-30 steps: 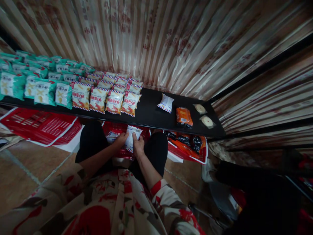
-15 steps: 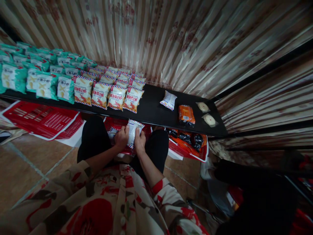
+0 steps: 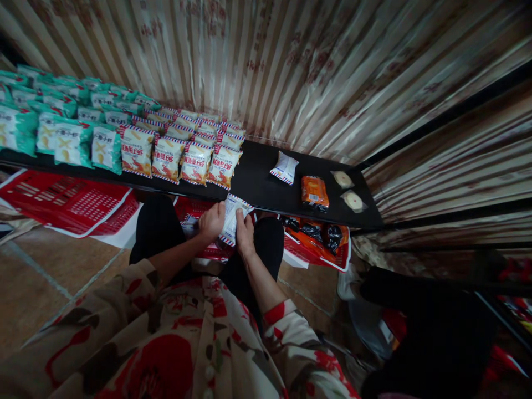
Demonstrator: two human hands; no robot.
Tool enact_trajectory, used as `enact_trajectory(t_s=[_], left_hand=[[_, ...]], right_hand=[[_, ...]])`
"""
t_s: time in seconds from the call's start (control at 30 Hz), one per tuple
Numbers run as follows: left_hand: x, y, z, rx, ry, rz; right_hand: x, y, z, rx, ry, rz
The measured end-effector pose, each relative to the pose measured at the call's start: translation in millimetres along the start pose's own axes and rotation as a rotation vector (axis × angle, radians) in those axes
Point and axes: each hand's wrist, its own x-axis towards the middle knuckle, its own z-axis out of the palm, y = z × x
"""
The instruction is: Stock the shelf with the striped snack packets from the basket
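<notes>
White packet [image 3: 231, 220] tilts between left hand [image 3: 212, 221] and right hand [image 3: 245, 233].

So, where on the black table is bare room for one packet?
The widest patch of table lies beyond the held packet, between striped packets and the lone white packet; a smaller one, behind the orange pack. The left side is crowded with teal packets.
</notes>
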Motion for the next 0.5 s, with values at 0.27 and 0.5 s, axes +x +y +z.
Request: enact_trajectory(t_s=[0.27, 0.5], left_hand=[[8, 8, -1.1, -0.074, -0.008, 0.028], [12, 7, 0.9, -0.046, -0.096, 0.071]], right_hand=[[2, -10, 0, -0.088, 0.124, -0.078], [5, -8, -6, -0.132, 0.135, -0.076]])
